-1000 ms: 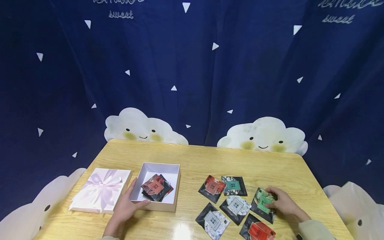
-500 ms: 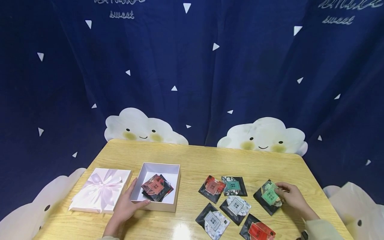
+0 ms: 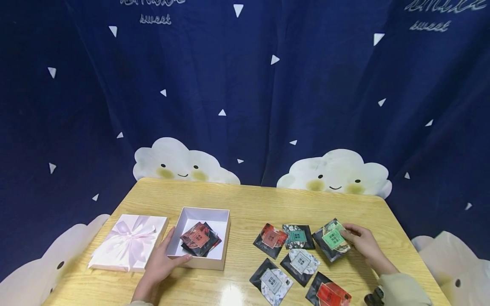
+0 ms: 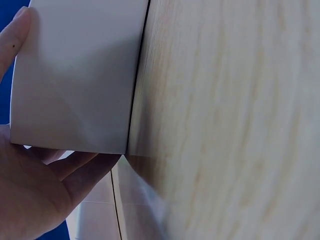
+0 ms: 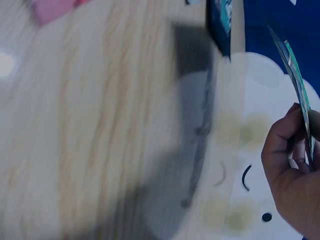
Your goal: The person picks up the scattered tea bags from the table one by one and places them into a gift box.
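The left hand (image 3: 161,261) grips the box (image 3: 208,264) by a corner, fingers wide, maybe to steady it, while the right hand (image 3: 365,245) pinches the green packet (image 3: 331,239) by its edge.

The head view cuts off the table's (image 3: 252,199) near edge for us, and the bottom of the red-labelled packet (image 3: 330,294) toward its near right corner. In the box (image 3: 208,264) nearer the left edge, the top packet (image 3: 197,236) covers most of those beneath; we cannot count them. The right hand (image 3: 363,243) hides part of the green-labelled packet (image 3: 331,239), its print too small to read. The right wrist view leaves us a blurred, cropped pink shape (image 5: 52,9), perhaps a label.
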A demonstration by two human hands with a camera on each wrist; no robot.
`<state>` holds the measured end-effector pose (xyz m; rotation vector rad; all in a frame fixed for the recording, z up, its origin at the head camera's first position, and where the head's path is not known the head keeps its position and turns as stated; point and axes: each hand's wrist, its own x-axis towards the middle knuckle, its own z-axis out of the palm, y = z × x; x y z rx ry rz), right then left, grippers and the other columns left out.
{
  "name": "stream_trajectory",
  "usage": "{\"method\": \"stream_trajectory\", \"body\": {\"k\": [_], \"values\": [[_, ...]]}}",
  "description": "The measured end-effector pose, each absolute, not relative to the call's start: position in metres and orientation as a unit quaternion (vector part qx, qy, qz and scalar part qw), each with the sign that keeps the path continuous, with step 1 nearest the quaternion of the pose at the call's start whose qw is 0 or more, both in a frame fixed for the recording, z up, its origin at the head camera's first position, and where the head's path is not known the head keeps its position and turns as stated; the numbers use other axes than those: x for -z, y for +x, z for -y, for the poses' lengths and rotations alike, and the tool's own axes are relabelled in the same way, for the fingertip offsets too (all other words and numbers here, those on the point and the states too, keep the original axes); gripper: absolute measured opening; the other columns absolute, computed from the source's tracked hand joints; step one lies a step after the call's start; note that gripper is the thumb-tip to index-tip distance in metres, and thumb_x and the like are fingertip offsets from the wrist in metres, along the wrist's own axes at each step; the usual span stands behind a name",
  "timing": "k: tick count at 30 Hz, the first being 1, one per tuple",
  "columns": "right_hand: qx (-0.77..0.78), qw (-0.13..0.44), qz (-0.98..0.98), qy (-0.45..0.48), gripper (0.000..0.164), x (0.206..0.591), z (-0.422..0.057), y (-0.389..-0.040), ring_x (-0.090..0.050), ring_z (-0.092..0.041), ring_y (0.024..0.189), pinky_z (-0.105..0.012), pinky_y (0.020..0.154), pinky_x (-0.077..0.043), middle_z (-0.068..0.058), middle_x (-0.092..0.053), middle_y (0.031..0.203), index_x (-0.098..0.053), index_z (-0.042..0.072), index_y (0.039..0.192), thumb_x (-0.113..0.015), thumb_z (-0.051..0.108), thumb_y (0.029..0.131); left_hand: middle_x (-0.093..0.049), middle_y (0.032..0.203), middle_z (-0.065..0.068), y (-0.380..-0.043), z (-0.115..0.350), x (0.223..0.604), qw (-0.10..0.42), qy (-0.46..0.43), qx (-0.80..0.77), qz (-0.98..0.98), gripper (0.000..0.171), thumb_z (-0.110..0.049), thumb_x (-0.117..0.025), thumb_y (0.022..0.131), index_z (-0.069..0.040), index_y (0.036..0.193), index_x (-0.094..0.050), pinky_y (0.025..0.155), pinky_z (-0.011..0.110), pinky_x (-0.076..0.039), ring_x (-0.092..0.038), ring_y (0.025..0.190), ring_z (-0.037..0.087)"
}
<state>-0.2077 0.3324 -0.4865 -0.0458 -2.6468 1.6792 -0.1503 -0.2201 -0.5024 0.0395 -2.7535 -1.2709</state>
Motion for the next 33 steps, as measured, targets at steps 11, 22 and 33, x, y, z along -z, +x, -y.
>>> {"method": "stream_trajectory", "body": {"k": [11,22,33], "values": [[-0.573,-0.037,0.819,-0.017,0.046,0.465,-0.296,-0.215,-0.052,-0.006,0.062,-0.029,0.051,-0.046,0.001,-0.057,0.084,-0.045,-0.012,0.123,-0.057,0.019,0.091,-0.032,0.136,0.032,-0.15,0.219,0.502,0.053,0.012,0.42,0.906,0.104,-0.034,-0.081,0.064,0.003,0.142,-0.023,0.095,0.058,-0.031,-0.038,0.117,0.049],[-0.612,-0.028,0.79,0.023,0.04,0.495,-0.279,-0.243,-0.059,-0.01,0.071,-0.025,0.058,-0.051,-0.003,-0.061,0.087,-0.057,-0.003,0.115,-0.063,0.024,0.086,-0.032,0.136,0.033,-0.15,0.219,0.501,0.049,0.013,0.425,0.904,0.105,-0.033,-0.082,0.063,0.003,0.142,-0.022,0.095,0.058,-0.031,-0.038,0.117,0.05],[-0.635,-0.072,0.769,-0.017,0.039,0.456,-0.217,-0.24,-0.054,-0.005,0.061,-0.022,0.051,-0.047,0.001,-0.058,0.082,-0.045,-0.012,0.124,-0.054,0.008,0.091,-0.033,0.135,0.034,-0.15,0.219,0.502,0.048,0.016,0.418,0.907,0.106,-0.036,-0.082,0.063,0.002,0.142,-0.022,0.094,0.059,-0.032,-0.039,0.116,0.051]]}}
